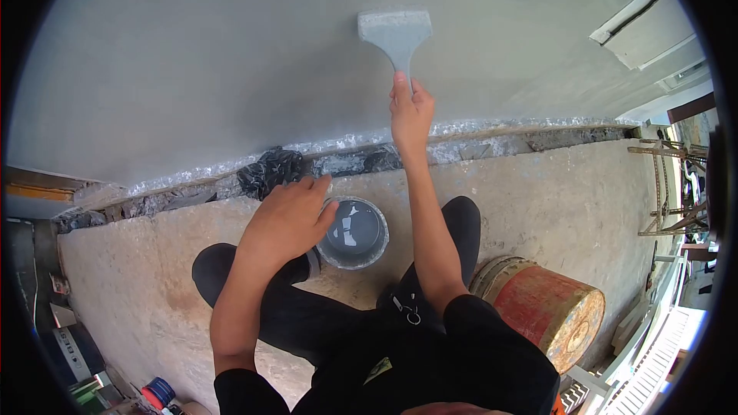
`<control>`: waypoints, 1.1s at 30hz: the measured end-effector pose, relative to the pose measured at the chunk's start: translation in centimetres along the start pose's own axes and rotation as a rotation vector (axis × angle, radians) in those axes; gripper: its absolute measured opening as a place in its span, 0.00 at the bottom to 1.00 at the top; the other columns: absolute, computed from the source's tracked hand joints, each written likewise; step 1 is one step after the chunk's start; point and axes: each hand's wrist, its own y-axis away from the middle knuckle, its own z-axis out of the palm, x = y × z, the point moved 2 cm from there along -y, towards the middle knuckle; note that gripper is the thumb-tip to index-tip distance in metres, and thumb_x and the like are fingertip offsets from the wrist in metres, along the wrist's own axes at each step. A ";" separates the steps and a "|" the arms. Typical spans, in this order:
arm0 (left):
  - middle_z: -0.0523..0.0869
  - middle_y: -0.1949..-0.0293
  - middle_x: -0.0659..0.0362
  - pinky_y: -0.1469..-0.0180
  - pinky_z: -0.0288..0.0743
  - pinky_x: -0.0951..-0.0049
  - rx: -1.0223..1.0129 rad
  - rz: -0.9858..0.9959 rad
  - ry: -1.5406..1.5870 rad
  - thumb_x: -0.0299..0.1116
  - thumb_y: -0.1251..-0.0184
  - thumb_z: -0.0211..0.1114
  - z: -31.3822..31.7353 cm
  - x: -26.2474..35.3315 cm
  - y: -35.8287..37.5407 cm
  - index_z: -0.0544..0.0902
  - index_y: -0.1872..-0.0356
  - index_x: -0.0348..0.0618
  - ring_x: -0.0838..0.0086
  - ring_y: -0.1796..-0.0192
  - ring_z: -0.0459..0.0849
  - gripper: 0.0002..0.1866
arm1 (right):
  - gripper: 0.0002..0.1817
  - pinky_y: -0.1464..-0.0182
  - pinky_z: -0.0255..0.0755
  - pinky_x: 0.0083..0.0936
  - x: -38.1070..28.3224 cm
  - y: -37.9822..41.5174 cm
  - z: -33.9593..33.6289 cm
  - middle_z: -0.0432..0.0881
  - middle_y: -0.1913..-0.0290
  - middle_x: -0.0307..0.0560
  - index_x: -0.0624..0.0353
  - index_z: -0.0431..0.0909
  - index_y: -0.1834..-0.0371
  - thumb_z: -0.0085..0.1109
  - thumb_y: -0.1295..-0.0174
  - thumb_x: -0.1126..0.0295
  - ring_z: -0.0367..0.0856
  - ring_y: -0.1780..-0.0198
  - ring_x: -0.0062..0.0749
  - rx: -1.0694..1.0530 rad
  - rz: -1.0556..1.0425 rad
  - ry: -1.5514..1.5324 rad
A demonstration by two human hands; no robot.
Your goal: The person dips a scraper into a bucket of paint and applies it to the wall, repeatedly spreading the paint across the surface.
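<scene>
A wide grey brush (397, 31) is gripped by its handle in the right hand (413, 115), with the thumb laid along it. The brush is held at the far side, its pale, wide end pointed away from the person and set against the smooth grey wall (207, 54). Nothing is gripped in the left hand (288, 219); it is held open, palm down, with the fingers loosely extended, over the left rim of a round container (353, 234). Whether the rim is touched cannot be told. Grey liquid is held in the container, which is set upright on the concrete floor (553, 207) between the person's knees.

A crumpled black plastic bag (270, 170) is seen just beyond the left hand, by the rough strip at the foot of the wall. To the near right, a stained red bucket (538, 307) is laid on its side on the floor.
</scene>
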 end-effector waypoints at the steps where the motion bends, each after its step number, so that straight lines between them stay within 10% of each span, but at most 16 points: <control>1: 0.83 0.57 0.45 0.47 0.73 0.55 -0.002 0.002 0.009 0.42 0.29 0.53 0.1 -0.1 0.0 0.75 0.43 0.33 0.49 0.56 0.83 0.23 | 0.23 0.81 0.44 0.17 2.8 -0.2 -0.1 0.60 0.86 0.28 0.57 0.68 0.81 0.54 0.30 0.55 0.55 0.83 0.10 0.013 0.012 -0.027; 8: 0.83 0.56 0.44 0.47 0.74 0.54 0.019 -0.008 0.064 0.43 0.30 0.52 0.2 -1.7 -0.2 0.75 0.43 0.34 0.49 0.56 0.83 0.23 | 0.23 0.85 0.53 0.25 21.7 1.8 -3.6 0.67 0.86 0.36 0.61 0.72 0.83 0.55 0.33 0.58 0.62 0.87 0.23 0.050 0.378 0.551; 13: 0.82 0.55 0.43 0.47 0.74 0.53 0.059 -0.015 0.119 0.42 0.30 0.52 -0.1 -2.9 -0.3 0.75 0.44 0.34 0.48 0.55 0.83 0.23 | 0.19 0.86 0.49 0.23 8.2 1.7 -0.1 0.65 0.87 0.33 0.62 0.74 0.79 0.55 0.33 0.60 0.59 0.88 0.19 0.030 0.417 0.224; 20: 0.82 0.55 0.42 0.47 0.74 0.53 0.078 -0.007 0.117 0.41 0.30 0.52 -1.0 -2.8 -0.9 0.75 0.45 0.32 0.48 0.54 0.82 0.23 | 0.20 0.84 0.43 0.19 -5.0 3.3 3.5 0.59 0.86 0.28 0.59 0.70 0.78 0.53 0.31 0.58 0.54 0.85 0.12 -0.092 -0.042 0.052; 33: 0.82 0.52 0.42 0.45 0.72 0.58 0.042 -0.096 0.144 0.42 0.30 0.54 -1.4 -4.4 -1.1 0.75 0.43 0.33 0.49 0.49 0.80 0.23 | 0.20 0.83 0.60 0.28 16.6 3.2 3.1 0.74 0.84 0.46 0.65 0.76 0.78 0.54 0.35 0.60 0.70 0.85 0.28 0.016 0.298 0.434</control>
